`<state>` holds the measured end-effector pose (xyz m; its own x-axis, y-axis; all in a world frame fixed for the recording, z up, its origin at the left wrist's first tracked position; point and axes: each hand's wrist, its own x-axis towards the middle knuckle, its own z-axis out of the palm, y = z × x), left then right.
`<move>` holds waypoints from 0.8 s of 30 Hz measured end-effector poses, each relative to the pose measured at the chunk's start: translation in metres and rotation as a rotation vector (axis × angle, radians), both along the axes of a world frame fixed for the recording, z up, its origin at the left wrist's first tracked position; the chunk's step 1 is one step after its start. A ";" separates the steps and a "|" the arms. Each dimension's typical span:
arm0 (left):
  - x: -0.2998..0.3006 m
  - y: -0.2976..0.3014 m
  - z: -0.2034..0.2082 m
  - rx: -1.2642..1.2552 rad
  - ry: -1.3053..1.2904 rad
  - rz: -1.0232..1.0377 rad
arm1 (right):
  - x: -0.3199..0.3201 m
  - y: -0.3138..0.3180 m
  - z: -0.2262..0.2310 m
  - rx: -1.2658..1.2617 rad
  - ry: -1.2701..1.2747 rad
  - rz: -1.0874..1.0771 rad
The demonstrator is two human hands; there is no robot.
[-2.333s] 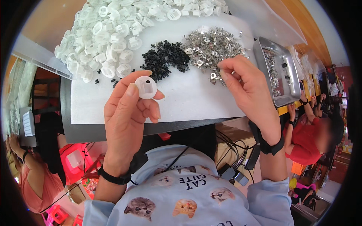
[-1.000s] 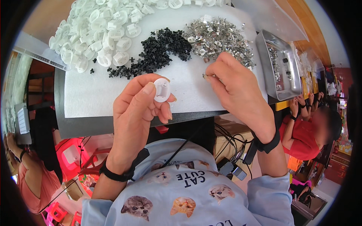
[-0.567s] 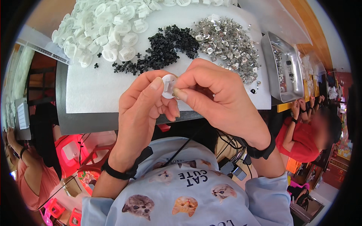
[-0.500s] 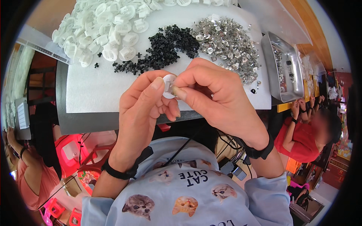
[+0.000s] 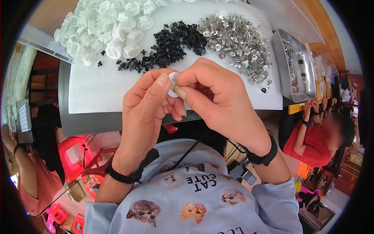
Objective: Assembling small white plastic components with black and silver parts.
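Note:
My left hand (image 5: 142, 99) pinches a small round white plastic piece (image 5: 172, 92) between thumb and index finger, its other fingers curled loosely below. Against the raised middle of that piece, my right hand (image 5: 224, 99) presses with thumb and index fingertips together. Whatever those fingertips hold is hidden. Both hands are over the front of a white foam sheet (image 5: 101, 93). Beyond them lie a heap of black cross-shaped parts (image 5: 169, 46), a heap of small shiny metal pieces (image 5: 237, 43) and, at the far left, a large pile of similar white plastic pieces (image 5: 105, 27).
A metal tray (image 5: 277, 66) with small parts in it stands right of the sheet. The dark table edge (image 5: 93, 123) runs in front of me. A person in red (image 5: 309, 142) is at the right, another person (image 5: 35, 179) at the left. Red stools (image 5: 74, 156) are below left.
My right hand has shifted slightly left and tilted against the white piece, which is turned more edge-on. The view has moved a little; the heaps look unchanged.

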<state>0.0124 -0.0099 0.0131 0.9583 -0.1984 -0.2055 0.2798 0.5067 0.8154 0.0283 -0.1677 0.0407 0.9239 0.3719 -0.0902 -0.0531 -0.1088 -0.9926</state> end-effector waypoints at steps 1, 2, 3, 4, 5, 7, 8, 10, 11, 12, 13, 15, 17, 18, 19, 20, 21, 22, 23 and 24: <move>0.000 0.000 0.000 -0.016 -0.001 0.001 | 0.001 -0.003 -0.001 -0.134 -0.302 0.027; 0.001 0.000 0.000 -0.032 -0.001 0.005 | 0.002 -0.005 -0.002 -0.266 -0.605 0.057; 0.001 0.001 0.000 -0.029 0.000 0.007 | -0.001 -0.006 -0.001 -0.264 -0.604 0.058; 0.001 0.002 -0.002 -0.049 -0.004 -0.003 | -0.004 -0.006 0.001 -0.323 -0.635 0.055; 0.001 0.003 -0.002 -0.069 -0.008 -0.014 | -0.008 -0.007 0.002 -0.385 -0.667 0.051; 0.000 0.002 -0.001 -0.056 -0.010 -0.008 | -0.013 -0.005 -0.005 -0.438 -0.707 0.026; 0.000 0.001 -0.001 -0.045 -0.012 -0.003 | -0.015 -0.005 -0.008 -0.493 -0.747 0.000; 0.000 0.001 -0.001 -0.049 -0.012 -0.003 | -0.015 -0.005 -0.010 -0.489 -0.778 -0.016; 0.000 0.000 -0.001 -0.055 -0.014 0.000 | -0.014 -0.005 -0.011 -0.486 -0.813 -0.029; 0.000 0.000 -0.001 -0.054 -0.014 -0.002 | -0.014 -0.004 -0.012 -0.485 -0.813 -0.031; 0.000 0.000 -0.001 -0.054 -0.018 -0.001 | -0.014 -0.004 -0.013 -0.490 -0.837 -0.040; 0.000 0.001 -0.002 -0.052 -0.020 0.002 | -0.014 -0.004 -0.015 -0.492 -0.860 -0.047; 0.000 0.000 -0.002 -0.070 -0.017 0.002 | -0.014 -0.006 -0.015 -0.490 -0.890 -0.067; 0.000 0.000 -0.003 -0.069 -0.016 0.002 | -0.015 -0.006 -0.015 -0.489 -0.889 -0.067; -0.001 0.001 -0.003 -0.063 -0.020 0.001 | -0.015 -0.006 -0.016 -0.489 -0.871 -0.057; -0.001 0.001 -0.003 -0.056 -0.024 0.000 | -0.015 -0.006 -0.016 -0.489 -0.851 -0.048; 0.000 0.000 -0.003 -0.055 -0.023 -0.001 | -0.015 -0.006 -0.017 -0.488 -0.850 -0.049; 0.000 0.000 -0.001 -0.044 -0.016 0.012 | -0.014 -0.004 -0.019 -0.471 -0.851 -0.047; 0.000 0.000 0.000 -0.035 -0.009 0.025 | -0.014 -0.004 -0.020 -0.454 -0.852 -0.043; 0.000 0.001 -0.001 -0.033 -0.008 0.025 | -0.014 -0.004 -0.019 -0.453 -0.851 -0.044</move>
<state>0.0124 -0.0093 0.0123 0.9647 -0.1810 -0.1914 0.2601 0.5401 0.8004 0.0143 -0.1718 0.0215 0.7585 0.4299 0.4898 0.6517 -0.5061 -0.5649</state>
